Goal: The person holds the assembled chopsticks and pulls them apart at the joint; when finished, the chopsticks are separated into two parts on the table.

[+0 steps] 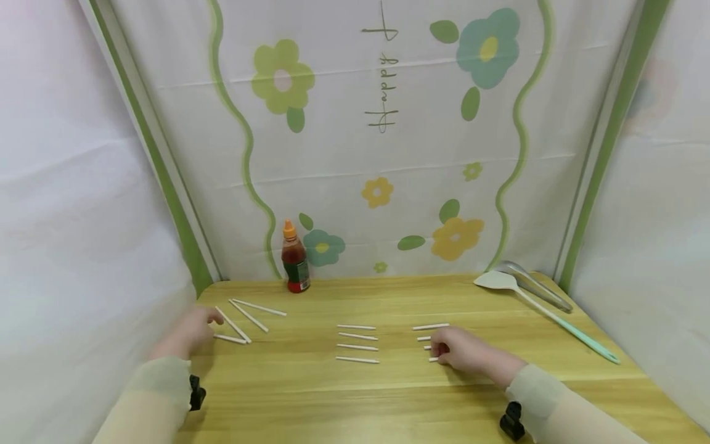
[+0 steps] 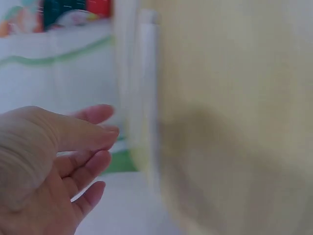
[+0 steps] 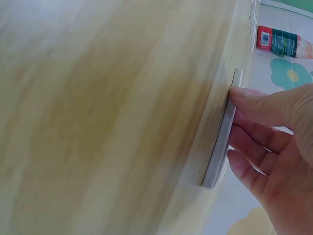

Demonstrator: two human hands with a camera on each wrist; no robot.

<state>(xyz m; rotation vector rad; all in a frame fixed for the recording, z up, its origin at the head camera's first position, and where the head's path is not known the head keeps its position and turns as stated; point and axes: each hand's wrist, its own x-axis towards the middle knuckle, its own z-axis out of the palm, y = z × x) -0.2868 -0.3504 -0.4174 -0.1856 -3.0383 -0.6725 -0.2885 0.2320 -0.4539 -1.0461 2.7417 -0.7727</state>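
Observation:
At the table's right, my right hand (image 1: 463, 350) pinches the nearest white stick (image 3: 222, 137) of a column, thumb on one side and fingertips on the other. The stick lies along the tabletop, and the hand partly covers others of that column. My left hand (image 1: 191, 330) hovers at the left edge with fingers loosely bent and holding nothing. Its fingertips come close to a white stick (image 2: 149, 88), which looks blurred in the left wrist view. Several sticks lie there at slanting angles, among them a long one (image 1: 259, 308) at the back.
Mid-table, several parallel white sticks form a column, with one stick (image 1: 357, 359) nearest me. A sauce bottle (image 1: 296, 262) with an orange cap stands at the back left. A spatula (image 1: 554, 316) with a green handle and a metal utensil (image 1: 540, 288) lie at the right. Fabric walls surround the table.

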